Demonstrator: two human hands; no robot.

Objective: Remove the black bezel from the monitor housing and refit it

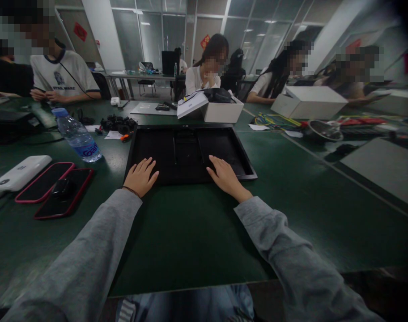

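Note:
Flat on the green table in front of me lies a black, shallow rectangular tray-like thing (217, 138) with a raised rim and two thin bars across its middle; I cannot tell its exact kind. My left hand (142, 175) rests palm down on its near left part, fingers stretched and a dark band at the wrist. Toward the near right part lies my right hand (224, 175), also palm down with fingers slightly spread. Neither hand grips anything. A water bottle (78, 138) with a blue cap stands left of the tray-like thing.
On the left lie a white device (21, 172) and two red-edged phones (44, 181), one bearing a black mouse-like object (63, 188). Beyond the tray-like thing stands an open white box (223, 112). A metal bowl (325, 130) and cables (274, 120) lie right. People sit across the table.

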